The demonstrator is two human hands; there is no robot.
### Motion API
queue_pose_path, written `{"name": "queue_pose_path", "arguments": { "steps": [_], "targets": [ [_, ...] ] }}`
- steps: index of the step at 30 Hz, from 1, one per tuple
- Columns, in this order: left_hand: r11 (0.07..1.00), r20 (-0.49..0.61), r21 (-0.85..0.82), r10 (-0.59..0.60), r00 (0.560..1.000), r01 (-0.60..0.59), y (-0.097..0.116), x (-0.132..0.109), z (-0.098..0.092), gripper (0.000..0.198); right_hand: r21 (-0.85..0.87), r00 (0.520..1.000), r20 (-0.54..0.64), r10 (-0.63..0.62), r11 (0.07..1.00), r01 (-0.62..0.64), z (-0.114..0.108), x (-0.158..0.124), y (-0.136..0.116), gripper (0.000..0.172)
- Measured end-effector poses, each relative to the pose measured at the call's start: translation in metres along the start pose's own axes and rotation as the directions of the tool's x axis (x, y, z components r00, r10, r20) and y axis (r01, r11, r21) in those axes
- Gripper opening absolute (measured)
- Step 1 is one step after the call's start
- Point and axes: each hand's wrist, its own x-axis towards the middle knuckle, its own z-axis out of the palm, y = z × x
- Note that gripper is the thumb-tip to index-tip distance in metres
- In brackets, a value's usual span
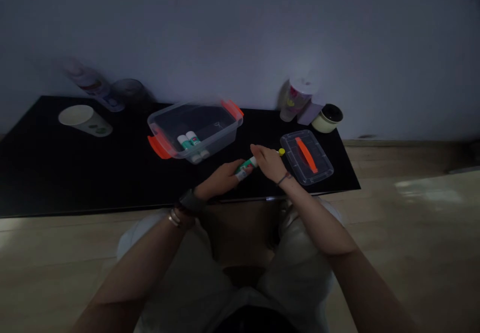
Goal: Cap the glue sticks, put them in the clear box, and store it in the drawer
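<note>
My left hand (222, 179) is closed around a green and white glue stick (245, 167), held at a tilt over the table's front half. My right hand (270, 163) is closed at the stick's white upper end, its fingers wrapped there. A small round yellow piece (281, 151) shows just past my right hand; what it belongs to is hidden. Behind my left hand stands a clear plastic box (221, 143) with orange clips, no lid on it. Two more glue sticks (189, 140) lie side by side inside it.
The clear lid (324, 165) with an orange handle lies right of my hands on the black table (112, 173). A paper cup (84, 120), a blurred bottle (97, 88) and a dark round container (131, 93) stand left; a lidded cup (296, 100) and a cream pot (325, 122) back right.
</note>
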Motion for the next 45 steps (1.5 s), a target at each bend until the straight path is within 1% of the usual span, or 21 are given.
{"name": "queue_pose_path", "arguments": {
  "steps": [2, 3, 6, 8, 11, 14, 16, 18, 20, 23, 26, 28, 31, 33, 35, 37, 39, 41, 42, 43, 45],
  "targets": [
    [0.95, 0.121, -0.312, 0.034, 0.992, 0.006, 0.005, -0.002, -0.004, 0.046, 0.125, 0.991, 0.028, -0.133, 0.984, 0.129, -0.01, -0.004, -0.002, 0.039],
    [0.909, 0.142, -0.417, 0.051, 0.988, 0.013, 0.007, -0.003, -0.005, 0.048, 0.177, 0.98, 0.04, -0.195, 0.967, 0.185, -0.015, -0.005, -0.004, 0.035],
    [0.863, 0.114, -0.506, 0.082, 0.99, -0.013, 0.01, -0.004, -0.007, 0.049, 0.261, 0.955, 0.059, -0.291, 0.928, 0.267, -0.024, -0.006, -0.006, 0.029],
    [0.905, 0.061, -0.423, 0.082, 0.995, -0.049, 0.007, -0.004, -0.005, 0.05, 0.272, 0.958, 0.072, -0.277, 0.93, 0.248, -0.026, -0.004, -0.006, 0.028],
    [0.994, -0.13, -0.092, 0.039, 0.991, -0.051, 0.001, -0.002, 0.003, 0.041, 0.259, 0.97, 0.111, -0.217, 0.949, 0.183, -0.025, -0.001, -0.005, 0.028],
    [0.961, -0.319, 0.268, 0.019, 0.948, 0.071, -0.002, -0.001, 0.01, 0.032, 0.241, 0.988, 0.087, -0.126, 0.965, 0.102, -0.02, 0.0, -0.004, 0.032],
    [0.939, -0.339, 0.329, 0.015, 0.941, 0.104, -0.002, -0.001, 0.011, 0.033, 0.216, 0.998, 0.042, -0.047, 0.976, 0.037, -0.017, 0.0, -0.005, 0.036],
    [0.976, -0.26, 0.212, 0.013, 0.966, 0.044, -0.002, 0.0, 0.01, 0.034, 0.185, 1.0, 0.006, -0.021, 0.982, 0.019, -0.015, -0.001, -0.005, 0.039],
    [0.997, -0.102, -0.067, 0.015, 0.995, -0.022, 0.0, 0.0, 0.006, 0.039, 0.172, 0.997, 0.002, -0.077, 0.982, 0.075, -0.016, -0.003, -0.006, 0.039],
    [0.884, 0.113, -0.468, 0.037, 0.993, 0.02, 0.003, -0.002, 0.001, 0.047, 0.216, 0.978, 0.047, -0.202, 0.958, 0.187, -0.023, -0.006, -0.007, 0.034],
    [0.834, 0.159, -0.551, 0.055, 0.986, 0.042, 0.005, -0.005, -0.001, 0.048, 0.281, 0.968, 0.073, -0.24, 0.936, 0.211, -0.027, -0.008, -0.007, 0.032],
    [0.881, 0.114, -0.474, 0.065, 0.991, -0.004, 0.003, -0.006, 0.001, 0.05, 0.294, 0.972, 0.075, -0.222, 0.936, 0.191, -0.027, -0.008, -0.006, 0.031],
    [0.98, -0.066, -0.189, 0.051, 0.997, -0.063, -0.001, -0.005, 0.007, 0.045, 0.288, 0.981, 0.07, -0.182, 0.945, 0.155, -0.024, -0.005, -0.005, 0.032],
    [0.999, -0.196, 0.031, 0.032, 0.98, -0.026, -0.004, -0.003, 0.011, 0.038, 0.272, 0.985, 0.055, -0.162, 0.952, 0.142, -0.02, -0.002, -0.004, 0.034],
    [0.991, -0.259, 0.13, 0.016, 0.966, 0.019, -0.005, -0.002, 0.013, 0.036, 0.237, 0.99, 0.019, -0.139, 0.963, 0.131, -0.017, -0.001, -0.005, 0.036],
    [1.0, -0.195, 0.025, 0.009, 0.981, -0.004, -0.004, -0.001, 0.01, 0.037, 0.203, 0.992, -0.015, -0.125, 0.971, 0.125, -0.016, -0.001, -0.005, 0.038],
    [0.975, -0.015, -0.218, 0.029, 0.999, -0.032, -0.003, -0.002, 0.006, 0.044, 0.189, 0.989, -0.016, -0.146, 0.971, 0.146, -0.015, -0.002, -0.005, 0.039],
    [0.907, 0.166, -0.421, 0.07, 0.984, 0.007, -0.001, -0.003, 0.001, 0.05, 0.199, 0.981, 0.014, -0.193, 0.962, 0.187, -0.016, -0.004, -0.005, 0.037],
    [0.881, 0.22, -0.471, 0.086, 0.972, 0.029, 0.0, -0.004, -0.001, 0.051, 0.206, 0.975, 0.031, -0.218, 0.956, 0.207, -0.017, -0.005, -0.005, 0.036],
    [0.87, 0.246, -0.491, 0.099, 0.964, 0.036, 0.0, -0.005, -0.002, 0.051, 0.207, 0.97, 0.042, -0.238, 0.952, 0.224, -0.017, -0.005, -0.006, 0.035],
    [0.888, 0.221, -0.46, 0.106, 0.97, 0.008, -0.001, -0.006, 0.0, 0.051, 0.175, 0.965, 0.049, -0.257, 0.954, 0.245, -0.018, -0.007, -0.008, 0.032]
  ]
}}
